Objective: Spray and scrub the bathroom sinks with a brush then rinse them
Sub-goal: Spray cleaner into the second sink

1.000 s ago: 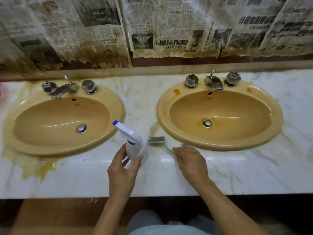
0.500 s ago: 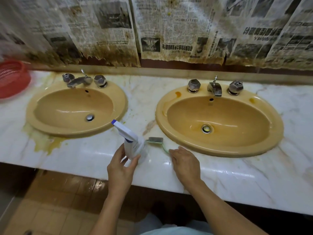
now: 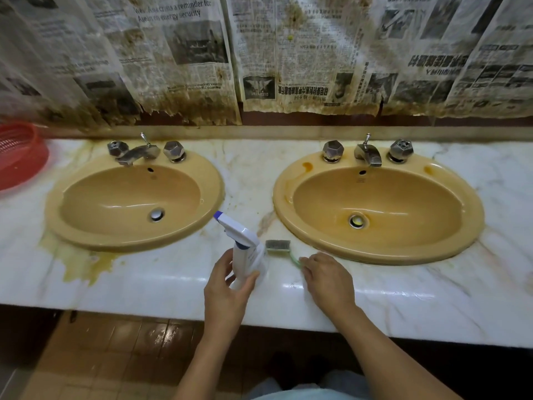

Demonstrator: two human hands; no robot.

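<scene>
From the head camera, a marble counter (image 3: 144,281) carries two tan oval basins side by side: the left sink (image 3: 115,197) and the right sink (image 3: 375,203), each with a metal faucet at its far rim, the left faucet (image 3: 138,153) and the right faucet (image 3: 367,153), flanked by faceted knobs. On the strip of counter between the sinks, near the front edge, the left hand (image 3: 227,287) grasps a white spray bottle (image 3: 245,252), thumb on one side and fingers curled round the other; the bottle leans, its blue-tipped nozzle pointing up and left toward the left sink. Just beside it on the right lies the brush (image 3: 281,246), its grey bristle head close to the bottle and its pale green handle running toward the right hand (image 3: 326,280). That hand lies palm down with its fingertips over the handle's end; whether they pinch it or only rest on it I cannot tell. A yellow stain (image 3: 80,264) spreads on the counter in front of the left sink. A red basket (image 3: 20,157) stands at the far left edge. Stained newspapers (image 3: 288,53) cover the wall behind
</scene>
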